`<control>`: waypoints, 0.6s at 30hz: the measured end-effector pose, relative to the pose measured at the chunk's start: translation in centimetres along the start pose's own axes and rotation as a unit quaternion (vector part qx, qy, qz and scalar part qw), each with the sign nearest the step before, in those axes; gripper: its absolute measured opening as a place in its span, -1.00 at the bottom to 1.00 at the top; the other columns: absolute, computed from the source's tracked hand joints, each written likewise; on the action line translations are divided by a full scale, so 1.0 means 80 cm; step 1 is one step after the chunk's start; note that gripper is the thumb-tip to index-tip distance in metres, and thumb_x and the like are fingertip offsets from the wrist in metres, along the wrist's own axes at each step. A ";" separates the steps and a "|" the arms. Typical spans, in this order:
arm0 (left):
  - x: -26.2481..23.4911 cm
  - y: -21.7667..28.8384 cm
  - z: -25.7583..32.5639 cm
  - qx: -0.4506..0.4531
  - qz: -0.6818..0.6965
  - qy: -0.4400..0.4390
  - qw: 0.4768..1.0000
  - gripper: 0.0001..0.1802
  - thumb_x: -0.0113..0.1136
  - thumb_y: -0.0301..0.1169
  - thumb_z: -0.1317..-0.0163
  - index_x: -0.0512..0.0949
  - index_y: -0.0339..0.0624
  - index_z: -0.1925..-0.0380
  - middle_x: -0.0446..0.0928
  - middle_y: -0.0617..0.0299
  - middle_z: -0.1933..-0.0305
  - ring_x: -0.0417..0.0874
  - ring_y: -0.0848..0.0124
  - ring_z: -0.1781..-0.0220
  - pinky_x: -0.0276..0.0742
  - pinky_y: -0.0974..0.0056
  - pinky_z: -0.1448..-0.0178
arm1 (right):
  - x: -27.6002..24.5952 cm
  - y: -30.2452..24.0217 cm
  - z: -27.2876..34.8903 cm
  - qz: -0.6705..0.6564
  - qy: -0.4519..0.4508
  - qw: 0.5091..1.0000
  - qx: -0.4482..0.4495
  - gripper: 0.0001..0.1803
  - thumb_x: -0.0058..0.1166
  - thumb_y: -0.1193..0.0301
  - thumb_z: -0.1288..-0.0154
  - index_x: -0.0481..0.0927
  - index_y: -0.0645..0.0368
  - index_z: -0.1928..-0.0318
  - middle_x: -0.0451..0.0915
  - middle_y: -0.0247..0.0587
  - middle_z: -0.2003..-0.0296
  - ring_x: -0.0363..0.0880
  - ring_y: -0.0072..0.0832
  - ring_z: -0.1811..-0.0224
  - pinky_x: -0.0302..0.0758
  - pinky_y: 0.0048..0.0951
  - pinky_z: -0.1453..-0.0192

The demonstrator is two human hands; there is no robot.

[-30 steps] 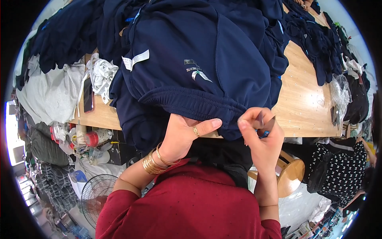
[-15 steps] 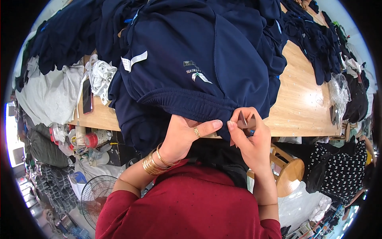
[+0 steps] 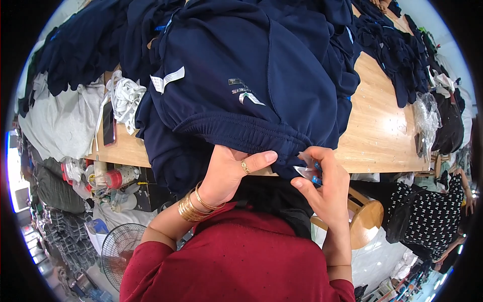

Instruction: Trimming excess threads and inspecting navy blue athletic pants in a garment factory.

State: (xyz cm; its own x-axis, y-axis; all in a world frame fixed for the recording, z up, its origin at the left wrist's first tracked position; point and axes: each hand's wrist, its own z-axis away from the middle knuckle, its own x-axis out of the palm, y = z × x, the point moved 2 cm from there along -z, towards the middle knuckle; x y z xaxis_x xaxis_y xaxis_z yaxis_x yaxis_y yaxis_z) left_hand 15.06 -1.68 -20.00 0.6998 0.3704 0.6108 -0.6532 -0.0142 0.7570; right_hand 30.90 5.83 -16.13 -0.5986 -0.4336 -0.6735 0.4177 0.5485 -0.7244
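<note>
A navy garment with a gathered elastic waistband lies across the table edge in front of me. My left hand grips the waistband, its thumb on top and its fingers hidden under the fabric. At the band's right end, my right hand is closed around small thread snips. Their pointed metal blades face the fabric, and bits of blue show between my fingers. Whether the blades touch the cloth I cannot tell. A white care label sticks out on the garment's left side.
More navy garments are heaped along the wooden table. At left lie a phone and a bundle of white strips. A fan stands lower left, a wooden stool lower right. Another person's hand shows at the top right.
My right hand has drawn a little right and down from the waistband, where its thumb and fingertip were at the fabric. The snips have turned in it. The garment has shifted slightly left.
</note>
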 end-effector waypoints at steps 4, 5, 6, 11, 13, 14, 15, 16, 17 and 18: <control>-0.001 0.001 0.000 0.002 -0.013 -0.005 1.000 -0.67 0.21 -0.66 -0.02 0.46 -0.34 0.15 0.52 0.19 0.15 0.54 0.40 0.10 0.45 0.30 -0.05 | 0.003 0.000 0.001 0.033 0.017 0.999 -0.018 -0.63 0.28 0.22 0.00 0.48 0.18 0.28 0.50 -0.28 0.49 0.46 -0.45 0.54 0.40 -0.51 0.46; -0.001 0.001 0.000 0.003 -0.013 -0.006 1.000 -0.67 0.21 -0.66 -0.02 0.46 -0.34 0.15 0.52 0.19 0.15 0.54 0.40 0.10 0.45 0.30 -0.05 | 0.003 -0.001 0.000 0.060 0.019 0.997 -0.037 -0.66 0.27 0.22 -0.01 0.49 0.16 0.31 0.49 -0.30 0.52 0.44 -0.45 0.56 0.37 -0.49 0.49; -0.001 0.002 0.001 0.009 -0.012 -0.006 1.000 -0.67 0.20 -0.66 -0.02 0.46 -0.34 0.15 0.52 0.18 0.15 0.54 0.40 0.11 0.46 0.31 -0.05 | 0.003 -0.002 -0.001 0.087 0.021 0.994 -0.055 -0.69 0.26 0.22 -0.01 0.50 0.15 0.34 0.47 -0.32 0.56 0.42 -0.45 0.58 0.34 -0.47 0.52; -0.001 0.001 0.002 0.013 -0.015 -0.009 1.000 -0.68 0.21 -0.66 -0.03 0.46 -0.34 0.15 0.53 0.18 0.16 0.55 0.41 0.12 0.46 0.31 -0.03 | 0.006 -0.005 -0.004 0.130 0.035 0.988 -0.080 -0.71 0.25 0.23 0.00 0.50 0.13 0.38 0.47 -0.33 0.59 0.40 -0.43 0.59 0.32 -0.46 0.53; 0.000 0.002 0.003 0.014 -0.009 -0.011 1.000 -0.68 0.20 -0.66 -0.03 0.47 -0.35 0.15 0.54 0.17 0.16 0.56 0.41 0.13 0.46 0.31 -0.04 | 0.007 -0.005 -0.004 0.130 0.033 0.987 -0.084 -0.71 0.25 0.23 0.00 0.50 0.12 0.37 0.47 -0.33 0.59 0.41 -0.43 0.59 0.32 -0.46 0.53; 0.000 0.002 0.004 0.014 -0.009 -0.011 1.000 -0.68 0.20 -0.66 -0.03 0.47 -0.35 0.15 0.54 0.17 0.16 0.56 0.41 0.13 0.46 0.31 -0.04 | 0.007 -0.006 -0.003 0.132 0.035 0.987 -0.089 -0.71 0.26 0.23 0.01 0.50 0.12 0.37 0.47 -0.34 0.59 0.41 -0.44 0.59 0.32 -0.46 0.54; 0.000 0.001 0.004 0.016 -0.013 -0.013 1.000 -0.68 0.20 -0.66 -0.03 0.47 -0.35 0.15 0.54 0.17 0.17 0.56 0.41 0.13 0.46 0.31 -0.03 | 0.008 -0.006 -0.003 0.134 0.037 0.986 -0.094 -0.71 0.26 0.23 0.01 0.51 0.12 0.37 0.47 -0.34 0.58 0.41 -0.44 0.58 0.31 -0.46 0.54; -0.001 0.001 0.004 0.019 -0.017 -0.014 1.000 -0.68 0.20 -0.66 -0.03 0.47 -0.35 0.15 0.54 0.17 0.17 0.56 0.41 0.12 0.46 0.31 -0.03 | 0.008 -0.007 -0.003 0.134 0.037 0.986 -0.093 -0.71 0.26 0.23 0.01 0.51 0.12 0.37 0.47 -0.34 0.58 0.41 -0.44 0.58 0.31 -0.46 0.54; -0.001 0.001 0.004 0.018 -0.017 -0.014 1.000 -0.68 0.20 -0.66 -0.03 0.47 -0.35 0.15 0.54 0.17 0.17 0.56 0.41 0.12 0.46 0.31 -0.03 | 0.009 -0.007 -0.004 0.139 0.038 0.985 -0.096 -0.71 0.26 0.23 0.02 0.51 0.12 0.38 0.47 -0.34 0.58 0.41 -0.45 0.59 0.31 -0.46 0.54; 0.000 0.002 0.005 0.020 -0.011 -0.013 1.000 -0.68 0.20 -0.66 -0.03 0.47 -0.35 0.16 0.55 0.17 0.17 0.56 0.41 0.12 0.47 0.31 -0.03 | 0.010 -0.007 -0.004 0.144 0.038 0.984 -0.098 -0.72 0.26 0.24 0.02 0.51 0.12 0.38 0.47 -0.35 0.58 0.41 -0.45 0.59 0.31 -0.46 0.54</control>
State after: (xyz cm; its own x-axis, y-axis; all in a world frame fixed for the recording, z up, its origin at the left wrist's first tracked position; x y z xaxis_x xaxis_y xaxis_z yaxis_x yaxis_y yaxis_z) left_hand 15.06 -2.06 -19.80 0.7209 0.3470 0.6000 -0.6262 -0.0447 0.7783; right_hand 29.95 5.41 -16.20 -0.5272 -0.1882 -0.8286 0.4434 0.7709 -0.4572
